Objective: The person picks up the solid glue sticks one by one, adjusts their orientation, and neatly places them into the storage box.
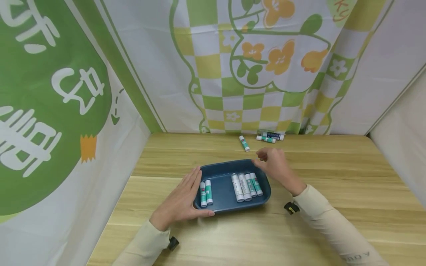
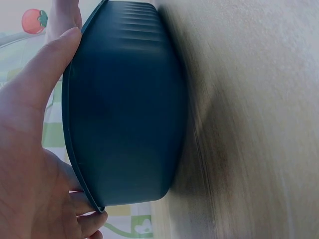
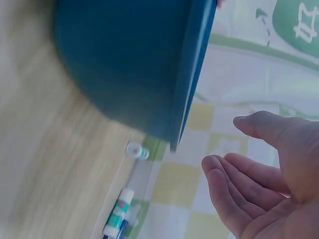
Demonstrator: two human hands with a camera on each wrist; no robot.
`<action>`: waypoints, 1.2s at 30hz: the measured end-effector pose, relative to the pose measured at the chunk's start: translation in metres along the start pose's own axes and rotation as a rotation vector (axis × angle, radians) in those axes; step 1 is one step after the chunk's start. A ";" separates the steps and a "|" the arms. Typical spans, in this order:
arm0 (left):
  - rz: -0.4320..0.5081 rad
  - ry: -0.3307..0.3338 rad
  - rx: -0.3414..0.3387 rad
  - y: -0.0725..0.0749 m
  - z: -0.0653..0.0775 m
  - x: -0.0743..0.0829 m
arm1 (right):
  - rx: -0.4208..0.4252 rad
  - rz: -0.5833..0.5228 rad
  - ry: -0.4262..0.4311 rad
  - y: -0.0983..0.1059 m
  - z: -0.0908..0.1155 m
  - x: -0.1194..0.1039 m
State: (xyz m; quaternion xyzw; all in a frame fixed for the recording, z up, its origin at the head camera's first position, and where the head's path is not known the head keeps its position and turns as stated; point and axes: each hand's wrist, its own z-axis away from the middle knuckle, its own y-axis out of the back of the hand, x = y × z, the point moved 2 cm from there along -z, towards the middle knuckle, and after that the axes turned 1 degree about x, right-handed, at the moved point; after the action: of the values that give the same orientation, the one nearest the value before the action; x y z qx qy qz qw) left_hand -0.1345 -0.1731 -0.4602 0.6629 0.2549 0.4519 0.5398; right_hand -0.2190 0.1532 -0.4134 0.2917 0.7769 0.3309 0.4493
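A dark blue tray (image 1: 221, 187) stands on the table. Two white-and-green glue sticks (image 1: 208, 192) lie at its left end. Toward the right end, several more lie side by side, white glue sticks (image 1: 237, 187) beside white-and-green glue sticks (image 1: 256, 184). My left hand (image 1: 181, 199) grips the tray's left end, thumb on the near rim and fingers on the far rim, as the left wrist view (image 2: 37, 129) also shows. My right hand (image 1: 274, 166) hovers by the far right corner; in the right wrist view (image 3: 264, 174) its bent fingers hold nothing, apart from the tray.
Behind the tray lies a single white-and-green glue stick (image 1: 244, 143). To its right another green glue stick (image 1: 266, 139) lies by a dark blue glue stick (image 1: 273, 136), close to the hanging printed cloth (image 1: 246, 103) at the wooden table's (image 1: 332, 166) back edge.
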 end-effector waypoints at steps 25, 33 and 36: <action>-0.009 -0.005 0.008 0.000 0.001 -0.001 | -0.200 0.046 -0.127 -0.038 -0.073 0.053; 0.002 -0.003 0.004 0.000 0.001 -0.001 | -0.240 0.048 -0.167 -0.059 -0.083 0.067; 0.004 0.000 -0.001 0.000 0.001 -0.001 | -0.241 0.038 -0.175 -0.065 -0.084 0.070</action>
State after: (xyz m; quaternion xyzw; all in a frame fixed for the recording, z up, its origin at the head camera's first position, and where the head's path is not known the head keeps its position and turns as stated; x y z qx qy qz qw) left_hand -0.1342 -0.1749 -0.4605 0.6632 0.2534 0.4529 0.5393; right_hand -0.3340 0.1452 -0.4676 0.2779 0.6838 0.4036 0.5407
